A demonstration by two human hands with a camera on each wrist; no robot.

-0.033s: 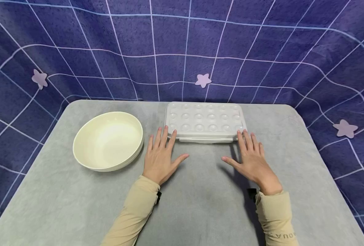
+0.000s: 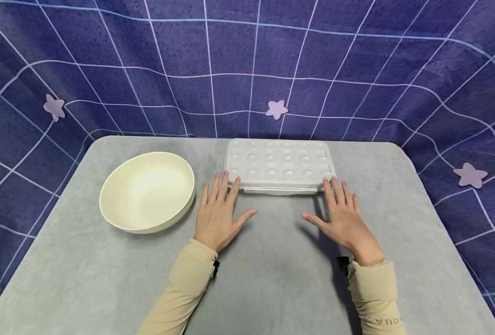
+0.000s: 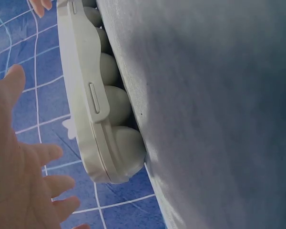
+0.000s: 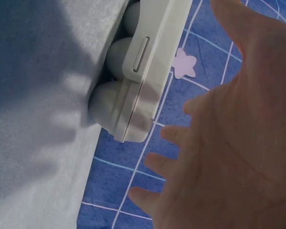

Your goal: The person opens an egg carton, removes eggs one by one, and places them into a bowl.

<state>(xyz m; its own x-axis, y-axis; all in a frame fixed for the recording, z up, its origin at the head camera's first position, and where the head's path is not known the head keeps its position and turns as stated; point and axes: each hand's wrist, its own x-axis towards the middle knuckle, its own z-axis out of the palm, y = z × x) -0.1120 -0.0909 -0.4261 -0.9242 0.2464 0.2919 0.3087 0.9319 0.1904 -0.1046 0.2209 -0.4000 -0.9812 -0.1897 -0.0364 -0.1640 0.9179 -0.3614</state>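
Observation:
A closed white plastic egg box (image 2: 279,163) lies lengthwise near the back of the table, its lid marked with rows of round bumps. Its front latch flap (image 3: 96,98) and rounded egg cups (image 3: 125,148) face the left wrist camera. My left hand (image 2: 217,216) is spread with straight fingers, palm down, its fingertips overlapping the box's front left corner in the head view. At the front right corner, my right hand (image 2: 344,222) is held the same way and casts a shadow on the table. Both palms are free of any object.
A deep cream bowl (image 2: 147,193) stands left of the egg box, close to my left hand. The grey table (image 2: 268,279) has rounded back corners. Behind it hangs a blue gridded cloth (image 2: 230,51) with pale stars (image 2: 276,109).

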